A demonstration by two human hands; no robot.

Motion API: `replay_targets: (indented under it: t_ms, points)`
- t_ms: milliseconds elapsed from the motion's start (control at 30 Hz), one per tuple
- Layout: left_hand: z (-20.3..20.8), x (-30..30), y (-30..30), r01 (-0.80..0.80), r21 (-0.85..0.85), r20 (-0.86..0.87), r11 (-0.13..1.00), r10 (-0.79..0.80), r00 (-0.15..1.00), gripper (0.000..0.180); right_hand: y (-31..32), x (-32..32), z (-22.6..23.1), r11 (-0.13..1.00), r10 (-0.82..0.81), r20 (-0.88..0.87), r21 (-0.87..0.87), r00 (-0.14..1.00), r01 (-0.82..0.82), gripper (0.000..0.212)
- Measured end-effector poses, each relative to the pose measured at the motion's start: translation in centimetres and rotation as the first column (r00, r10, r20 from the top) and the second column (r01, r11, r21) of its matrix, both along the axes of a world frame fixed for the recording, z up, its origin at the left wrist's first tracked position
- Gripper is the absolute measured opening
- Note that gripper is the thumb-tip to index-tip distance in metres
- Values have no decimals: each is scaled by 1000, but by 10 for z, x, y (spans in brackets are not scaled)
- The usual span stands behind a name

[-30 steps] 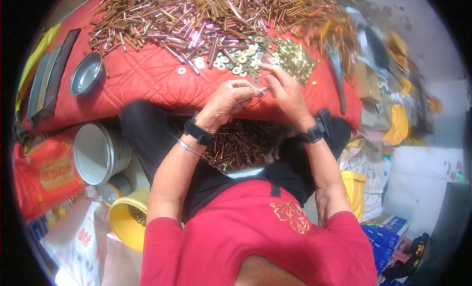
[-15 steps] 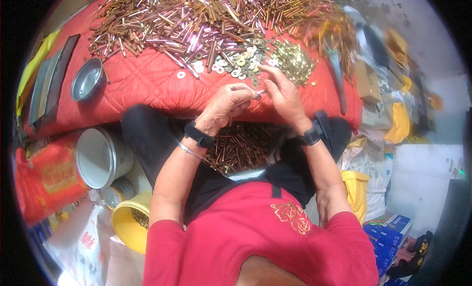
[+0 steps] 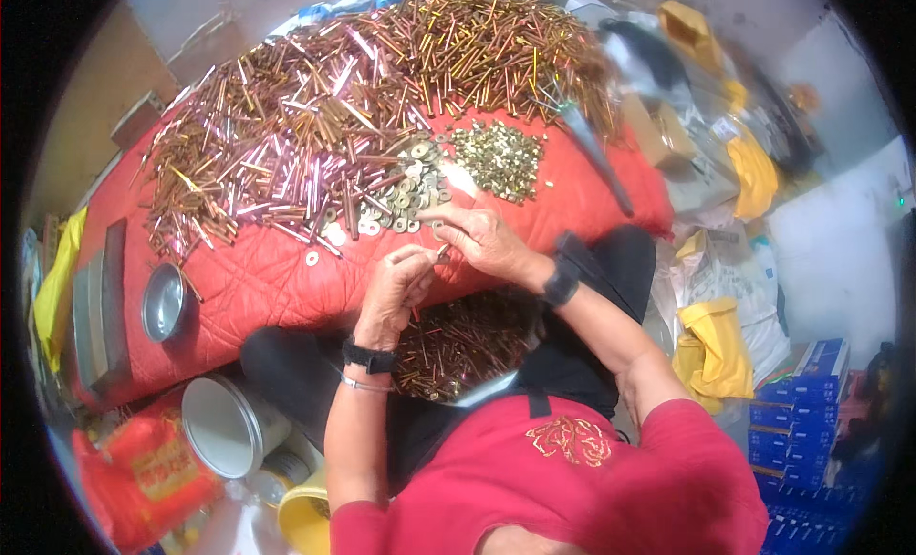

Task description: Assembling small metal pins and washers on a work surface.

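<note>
Your left hand (image 3: 399, 286) and right hand (image 3: 482, 240) meet, fingertips pinched on a small bolt (image 3: 441, 253).

You hold it over the red quilted table (image 3: 258, 278) edge, just beside the washers (image 3: 401, 197); brass nuts (image 3: 498, 157) and long bolts (image 3: 315, 125) lie beyond, a bolt-filled tray (image 3: 458, 345) on your lap.

Bright even daylight, soft shadows, fisheye-bent blurred edges, dark rim

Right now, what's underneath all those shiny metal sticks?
The long metal rods lie heaped on a red quilted cloth. What the cloth covers is hidden. Washers sit beside them, near both hands: left hand, right hand.
</note>
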State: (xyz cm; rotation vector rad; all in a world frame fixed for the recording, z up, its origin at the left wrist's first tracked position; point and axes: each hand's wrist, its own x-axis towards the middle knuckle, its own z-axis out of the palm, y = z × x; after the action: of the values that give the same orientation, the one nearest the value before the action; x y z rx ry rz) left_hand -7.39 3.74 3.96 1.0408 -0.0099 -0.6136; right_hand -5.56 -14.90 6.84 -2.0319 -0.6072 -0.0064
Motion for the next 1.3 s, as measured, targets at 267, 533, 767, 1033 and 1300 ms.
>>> replay_targets:
  t_ms: [267, 533, 767, 1033, 1300]
  points:
    - [-5, 3, 3, -22, -13, -27, 1000, 22, 999, 12, 3, -2, -1, 998, -51, 180, 54, 982, 42, 25]
    - [-7, -11, -23, -537, 487, 845, 688, -216, 490, 11, -9, -3, -24, 996, 1, -222, 90, 975, 19, 23]
    - [17, -11, -19, -606, 435, 894, 666, -243, 376, 34, -72, 2, 4, 978, 47, -334, -176, 941, -112, 26]
    - [-12, 21, 15, -299, -215, -17, 930, 302, 953, 49, -88, 102, 13, 885, -377, 468, -73, 799, 461, 15]
    - [-13, 22, 6, -370, -231, -42, 900, 371, 928, 32, -32, 222, -26, 570, -443, 514, -471, 734, 673, 13]
